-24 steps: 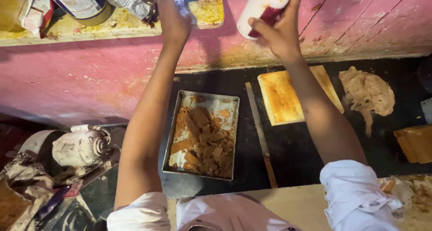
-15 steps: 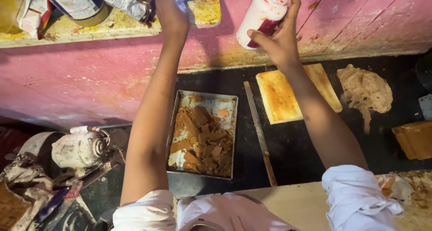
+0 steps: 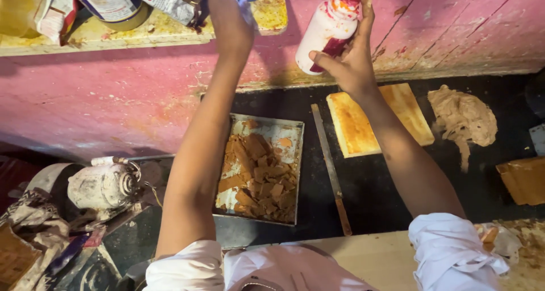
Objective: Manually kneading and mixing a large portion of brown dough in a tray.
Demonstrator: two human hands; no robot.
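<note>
Squeeze bottle (image 3: 328, 30) partly behind right hand (image 3: 351, 64)

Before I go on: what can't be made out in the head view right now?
- Left hand: fingertips cut off by the top edge; whatever it grips is unclear.
- Bottle in the right hand: far side hidden by the fingers.
- Tray: left rim hidden behind the left forearm.
- Tin on the shelf: top cut off.
</note>
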